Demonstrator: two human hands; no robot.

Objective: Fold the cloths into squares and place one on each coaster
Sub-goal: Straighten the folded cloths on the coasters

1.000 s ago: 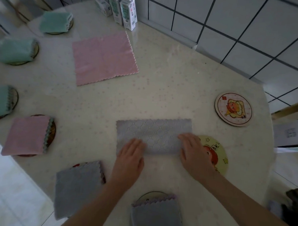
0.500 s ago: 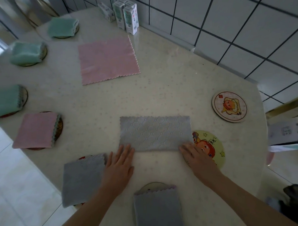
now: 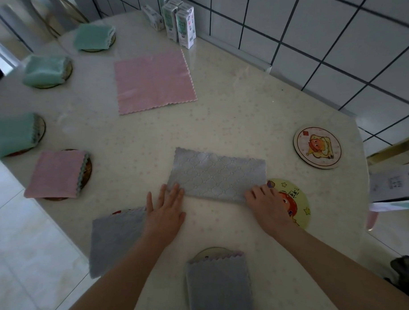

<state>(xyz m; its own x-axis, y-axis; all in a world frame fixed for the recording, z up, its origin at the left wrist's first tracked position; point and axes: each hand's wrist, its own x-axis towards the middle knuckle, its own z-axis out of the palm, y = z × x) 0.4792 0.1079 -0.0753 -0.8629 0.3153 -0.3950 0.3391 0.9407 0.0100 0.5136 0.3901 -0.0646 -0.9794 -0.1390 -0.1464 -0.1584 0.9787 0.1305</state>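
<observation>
The half-folded grey waffle cloth (image 3: pixel 216 176) lies by the bench's (image 3: pixel 247 105) near edge. The flat left hand (image 3: pixel 165 213) pins one end; the right hand's (image 3: pixel 268 204) grip is unclear. Next, probably fold end over end.

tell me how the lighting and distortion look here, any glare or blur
Head view: dim, bluish light overall; soft glare on the table near the cartons; wide-angle lens curves the wall tile lines; the chair at top left is blurred; the half-folded grey cloth is fairly sharp.
</observation>
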